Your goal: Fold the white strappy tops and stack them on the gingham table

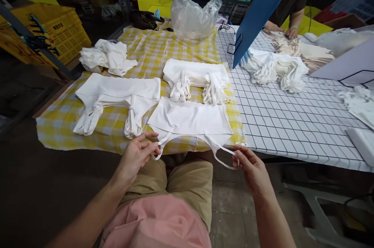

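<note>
Nearside of the flat garment (194, 117), left hand (133, 160) and right hand (254, 171) each pinch one strap (226, 150) between closed fingers (152, 148); stacked garments (122, 87) lie left of and behind it.

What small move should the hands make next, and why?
Perhaps the right hand should gently draw its strap straighter: that strap bows into an open loop, while the left hand pinches the other strap and the white garment lies spread on the checked cloth.

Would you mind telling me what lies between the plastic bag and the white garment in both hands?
In the head view, a stack of white garments lies beyond the held garment, then bare checked cloth before the bag.
</note>
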`<state>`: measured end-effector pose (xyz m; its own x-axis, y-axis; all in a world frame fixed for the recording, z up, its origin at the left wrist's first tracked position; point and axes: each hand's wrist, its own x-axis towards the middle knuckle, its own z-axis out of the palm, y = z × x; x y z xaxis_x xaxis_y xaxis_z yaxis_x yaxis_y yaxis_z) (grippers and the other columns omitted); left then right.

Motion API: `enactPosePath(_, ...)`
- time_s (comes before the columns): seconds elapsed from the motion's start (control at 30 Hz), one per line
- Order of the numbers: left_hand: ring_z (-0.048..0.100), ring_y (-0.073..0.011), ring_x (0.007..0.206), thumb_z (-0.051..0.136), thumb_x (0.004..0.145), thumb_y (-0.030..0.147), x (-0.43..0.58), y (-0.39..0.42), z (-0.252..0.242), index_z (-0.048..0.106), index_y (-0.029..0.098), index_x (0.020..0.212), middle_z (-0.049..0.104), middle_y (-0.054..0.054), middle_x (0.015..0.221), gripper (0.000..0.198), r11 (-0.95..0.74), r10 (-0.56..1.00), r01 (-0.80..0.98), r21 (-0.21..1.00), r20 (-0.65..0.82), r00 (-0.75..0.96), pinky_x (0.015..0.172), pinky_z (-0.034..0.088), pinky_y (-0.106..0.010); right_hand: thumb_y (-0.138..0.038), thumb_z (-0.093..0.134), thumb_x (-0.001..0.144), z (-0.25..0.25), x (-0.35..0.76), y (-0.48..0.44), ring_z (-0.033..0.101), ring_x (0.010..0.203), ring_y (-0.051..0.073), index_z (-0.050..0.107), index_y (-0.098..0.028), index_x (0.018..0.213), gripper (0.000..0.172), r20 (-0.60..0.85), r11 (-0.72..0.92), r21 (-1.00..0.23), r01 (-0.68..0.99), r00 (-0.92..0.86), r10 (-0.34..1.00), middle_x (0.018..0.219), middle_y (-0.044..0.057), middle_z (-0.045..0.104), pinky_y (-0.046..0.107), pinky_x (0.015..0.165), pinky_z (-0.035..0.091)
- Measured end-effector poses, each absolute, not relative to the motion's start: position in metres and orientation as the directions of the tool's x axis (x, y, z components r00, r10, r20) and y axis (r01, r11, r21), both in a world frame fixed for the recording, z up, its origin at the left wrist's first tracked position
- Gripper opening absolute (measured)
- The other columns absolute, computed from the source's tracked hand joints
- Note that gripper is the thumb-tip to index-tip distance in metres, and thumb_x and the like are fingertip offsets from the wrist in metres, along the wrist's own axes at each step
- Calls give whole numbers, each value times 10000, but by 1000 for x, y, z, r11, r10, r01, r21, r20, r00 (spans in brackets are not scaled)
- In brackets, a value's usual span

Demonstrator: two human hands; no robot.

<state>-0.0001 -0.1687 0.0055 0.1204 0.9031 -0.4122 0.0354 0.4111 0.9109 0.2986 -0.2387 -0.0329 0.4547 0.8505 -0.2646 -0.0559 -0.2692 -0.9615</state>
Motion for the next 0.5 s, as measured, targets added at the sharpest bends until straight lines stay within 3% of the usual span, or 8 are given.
enactPosePath(0.1,259,-22,317,609,680,425,1,-173,4,566,158,990,632,8,578,412,372,916,121,920,-385,117,348,139,-163,-465,696,626,-34,298,-240,472,517,114,624,-189,881,382,-307,-313,-948,-57,430,849,611,-8,560,248,485,394)
enactPosePath(0.23,560,-131,487,560,712,364,-1,-170,6,653,194,955,676,-20,612,310,215,904,454,865,-352,243,457,370,-205,-522,629,668,-33,300,-240,571,632,172,651,-183,846,384,-328,-381,-906,183,265,907,711,44,650,289,583,456)
enactPosePath(0.33,649,-190,698,558,708,286,-4,-151,9,698,225,906,705,-34,714,251,5,921,692,722,-273,278,611,442,-246,-529,606,668,-33,310,-231,612,788,228,670,-193,818,373,-234,-331,-863,381,278,932,848,80,690,320,680,474)
enactPosePath(0.5,638,-203,823,482,801,289,2,-84,12,662,224,1018,704,-46,872,289,-114,982,890,442,-88,169,687,435,-252,-448,544,688,-30,331,-179,601,711,211,649,-198,793,290,29,-240,-804,544,439,898,798,69,687,321,650,455)
